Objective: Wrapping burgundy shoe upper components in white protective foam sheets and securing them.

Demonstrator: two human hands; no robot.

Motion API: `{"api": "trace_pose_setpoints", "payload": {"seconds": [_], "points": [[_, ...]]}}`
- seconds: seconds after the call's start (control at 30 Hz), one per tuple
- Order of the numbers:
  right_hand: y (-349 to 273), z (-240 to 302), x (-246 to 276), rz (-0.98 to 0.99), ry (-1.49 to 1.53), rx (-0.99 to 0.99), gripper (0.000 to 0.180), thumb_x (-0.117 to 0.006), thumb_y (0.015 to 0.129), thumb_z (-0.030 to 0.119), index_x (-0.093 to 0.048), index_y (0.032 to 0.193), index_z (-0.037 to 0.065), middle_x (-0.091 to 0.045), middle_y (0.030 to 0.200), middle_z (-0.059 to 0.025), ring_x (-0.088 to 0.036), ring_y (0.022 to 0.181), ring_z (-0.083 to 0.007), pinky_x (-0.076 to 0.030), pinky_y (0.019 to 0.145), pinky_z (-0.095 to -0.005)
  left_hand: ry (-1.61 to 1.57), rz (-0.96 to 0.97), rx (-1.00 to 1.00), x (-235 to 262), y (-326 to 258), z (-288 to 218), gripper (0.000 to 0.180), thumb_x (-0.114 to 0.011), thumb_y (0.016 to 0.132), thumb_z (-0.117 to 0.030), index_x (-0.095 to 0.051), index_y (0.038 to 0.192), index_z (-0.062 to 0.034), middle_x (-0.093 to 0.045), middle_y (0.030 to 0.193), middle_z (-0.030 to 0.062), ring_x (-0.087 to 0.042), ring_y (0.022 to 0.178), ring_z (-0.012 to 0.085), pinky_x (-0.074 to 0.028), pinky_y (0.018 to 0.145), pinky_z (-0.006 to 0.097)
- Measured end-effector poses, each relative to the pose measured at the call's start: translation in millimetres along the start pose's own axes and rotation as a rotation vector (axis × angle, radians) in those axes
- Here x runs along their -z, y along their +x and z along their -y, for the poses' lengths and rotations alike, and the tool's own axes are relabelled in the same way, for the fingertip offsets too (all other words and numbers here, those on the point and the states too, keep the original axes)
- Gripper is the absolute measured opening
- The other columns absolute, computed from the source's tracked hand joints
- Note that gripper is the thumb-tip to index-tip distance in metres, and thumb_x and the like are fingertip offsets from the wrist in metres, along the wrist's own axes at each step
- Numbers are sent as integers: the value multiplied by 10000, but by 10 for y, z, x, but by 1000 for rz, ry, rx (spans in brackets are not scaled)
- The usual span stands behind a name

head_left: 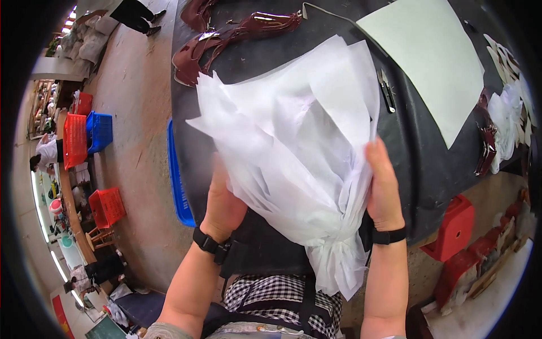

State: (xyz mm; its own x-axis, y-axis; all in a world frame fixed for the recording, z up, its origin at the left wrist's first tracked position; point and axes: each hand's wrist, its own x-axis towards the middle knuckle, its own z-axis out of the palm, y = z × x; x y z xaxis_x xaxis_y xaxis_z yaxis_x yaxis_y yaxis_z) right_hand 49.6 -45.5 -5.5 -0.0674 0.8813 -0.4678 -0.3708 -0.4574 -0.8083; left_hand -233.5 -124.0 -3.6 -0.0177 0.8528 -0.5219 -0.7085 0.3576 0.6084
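Observation:
A large bundle of thin white sheets (282, 135) is between my hands, fanned out at the far end. Toward me its near end is gathered into a tight, pinched neck with a short frilled tail hanging past the table edge. My left hand (224, 198) presses against the bundle's left side, with its fingers partly hidden and blurred. On the right edge, just above the neck, my right hand (384, 189) grips it, thumb side toward the sheets. Thread snips (387, 91) lie on the black tabletop (406, 147) to the right of the bundle.
Shiny dark red strap-like pieces (237, 34) lie at the table's far left. A big pale sheet (429, 62) covers the far right, near white cut pieces (505, 121). A blue crate (176, 175) stands by the left edge, a red stool (454, 229) at right. Other people are in the background.

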Motion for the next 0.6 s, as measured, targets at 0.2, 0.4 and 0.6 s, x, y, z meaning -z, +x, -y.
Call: {"api": "trace_pose_setpoints", "payload": {"seconds": [0.2,0.4,0.6], "points": [[-12,172,-74,36,-338,34,626,-639,1085,283,-451,1593,-30,-614,1459,-130,-556,1351,-189,-417,1154,-319,75,-20,135,143,-219,86,645,-434,1136,-546,-461,1596,-96,-552,1579,79,-536,1431,275,-432,1197,461],[-423,371,-721,146,-998,187,377,-621,1062,148,-614,1378,-57,-722,1229,-230,-716,1148,-297,-538,995,-372,-42,-14,142,324,-112,-20,710,-389,1125,-614,-462,1598,-90,-527,1611,90,-507,1464,300,-398,1227,470],[-375,-248,-784,180,-1285,367,376,-657,1004,201,-647,1290,-42,-717,1139,-240,-671,1016,-463,-543,888,-525,-281,-55,138,715,-25,188,709,-381,1117,-617,-494,1571,-83,-549,1588,107,-512,1456,316,-383,1243,485]]}}
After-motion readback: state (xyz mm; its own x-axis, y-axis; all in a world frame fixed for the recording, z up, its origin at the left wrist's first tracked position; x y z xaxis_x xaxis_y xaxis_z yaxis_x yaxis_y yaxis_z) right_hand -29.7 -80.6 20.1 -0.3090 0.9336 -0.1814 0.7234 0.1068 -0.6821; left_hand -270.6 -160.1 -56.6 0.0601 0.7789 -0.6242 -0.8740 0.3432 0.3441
